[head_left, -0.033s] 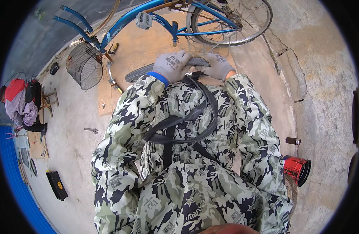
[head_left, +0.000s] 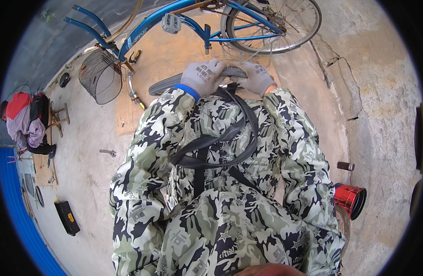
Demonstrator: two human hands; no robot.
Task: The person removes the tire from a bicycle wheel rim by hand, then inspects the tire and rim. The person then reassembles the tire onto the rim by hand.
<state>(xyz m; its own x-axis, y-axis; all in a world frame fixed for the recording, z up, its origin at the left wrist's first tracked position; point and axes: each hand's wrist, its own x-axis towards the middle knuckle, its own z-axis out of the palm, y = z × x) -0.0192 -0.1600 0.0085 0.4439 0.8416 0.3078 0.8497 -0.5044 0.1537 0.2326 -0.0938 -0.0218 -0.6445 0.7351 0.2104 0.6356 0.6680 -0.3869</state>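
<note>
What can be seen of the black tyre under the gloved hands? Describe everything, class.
The tyre is dark grey-black, looks like rubber, and has a grooved tread. Only curved stretches show, at a slant; the hands and sleeves hide the rest. It is just beyond the person's torso. The left hand and right hand grip its far part. Whether it touches the tan board beyond cannot be told.

Concrete floor (head_left: 92, 179), cracked toward right edge. Gray wall (head_left: 41, 41), far left corner; blue ribbed sheet (head_left: 14, 198), left edge; wooden stool (head_left: 67, 115) nearby.
</note>
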